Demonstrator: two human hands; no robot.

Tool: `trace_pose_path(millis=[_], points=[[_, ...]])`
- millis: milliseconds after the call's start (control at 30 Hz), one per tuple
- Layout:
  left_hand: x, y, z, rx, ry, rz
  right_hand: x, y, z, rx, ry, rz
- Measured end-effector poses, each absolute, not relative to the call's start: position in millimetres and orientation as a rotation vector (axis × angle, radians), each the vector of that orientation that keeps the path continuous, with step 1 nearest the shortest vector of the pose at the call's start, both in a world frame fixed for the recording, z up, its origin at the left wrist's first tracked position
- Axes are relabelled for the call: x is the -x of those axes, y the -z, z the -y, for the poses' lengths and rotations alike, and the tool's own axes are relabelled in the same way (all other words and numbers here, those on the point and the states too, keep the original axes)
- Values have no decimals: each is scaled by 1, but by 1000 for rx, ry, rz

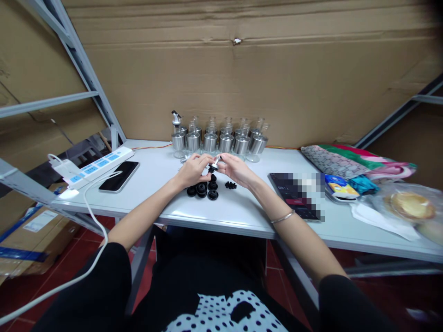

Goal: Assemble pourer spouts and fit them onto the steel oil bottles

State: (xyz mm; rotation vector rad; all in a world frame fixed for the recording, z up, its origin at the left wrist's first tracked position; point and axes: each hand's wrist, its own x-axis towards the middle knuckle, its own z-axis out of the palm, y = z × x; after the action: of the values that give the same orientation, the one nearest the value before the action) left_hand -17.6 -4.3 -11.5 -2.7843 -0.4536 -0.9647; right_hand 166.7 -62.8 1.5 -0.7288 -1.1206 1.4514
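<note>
Between my fingers, over the middle of the table, is a small bottle pourer point(215, 164) with a silver spout and a black ribbed stopper. My left hand point(192, 172) pinches it from the left, near the black part. The fingers of my right hand point(238, 169) are closed on its spout end; some fingertips are hidden. Just below lie several black rubber stoppers point(201, 189), and a cluster of small black caps point(230, 185) sits to their right. Silver pieces point(184, 159) are partly covered behind my left hand.
Glass bottles with steel sleeves point(226, 142) stand at the back; the leftmost has a pourer point(176, 117) fitted. A power strip point(100, 167) and cabled phone point(119, 176) lie left. At right are a tablet point(294, 196), a tissue pack point(341, 186), colourful cloth point(360, 161) and bagged food point(411, 205).
</note>
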Motion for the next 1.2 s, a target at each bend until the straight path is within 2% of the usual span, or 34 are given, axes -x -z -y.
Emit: trace_pose_path(millis=[467,667,800,1200], points=[[17,13,3,2886,1247,458,-171,-4,60,784,-1428,1086],[16,10,6,2902,1227,490,-173,3,53,1081,-1065,1232],[15,9,8,2917,1204,518,-173,5,51,1114,-764,1394],[17,9,9,2867,1187,653,-163,7,59,997,-734,1604]])
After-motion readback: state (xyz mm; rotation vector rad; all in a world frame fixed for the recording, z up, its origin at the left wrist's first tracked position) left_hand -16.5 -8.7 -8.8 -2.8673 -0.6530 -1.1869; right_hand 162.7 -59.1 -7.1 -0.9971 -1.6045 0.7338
